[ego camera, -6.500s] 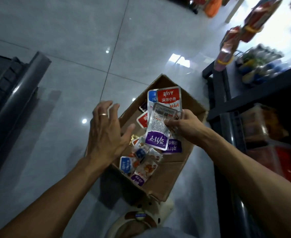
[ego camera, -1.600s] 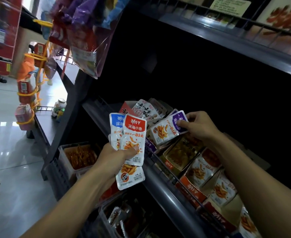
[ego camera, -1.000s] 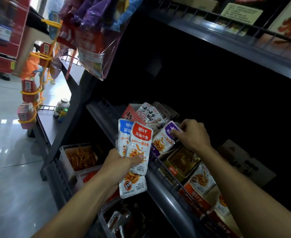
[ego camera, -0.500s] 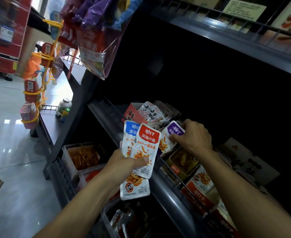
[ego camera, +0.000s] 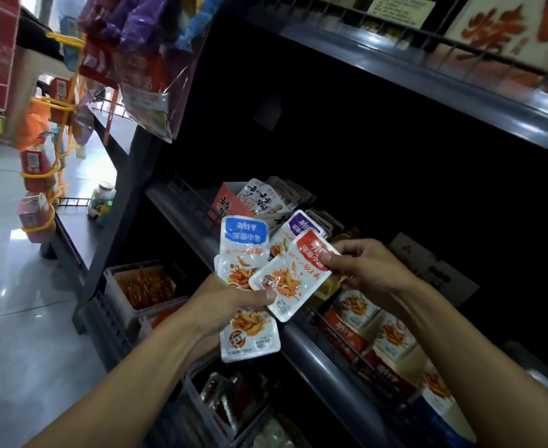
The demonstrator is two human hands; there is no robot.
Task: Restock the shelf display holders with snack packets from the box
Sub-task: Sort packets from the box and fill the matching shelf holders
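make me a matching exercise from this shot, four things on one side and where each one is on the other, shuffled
Things:
1. red-topped packet
2. blue-topped packet
3. purple-topped packet
4. glass jar

Places:
A. standing in a display holder on the shelf
B. on the low shelf at the far left
C. pinched at its top corner by the right hand
D. at the top of the bunch that the left hand holds

Pairs: 1-C, 2-D, 3-A, 4-B
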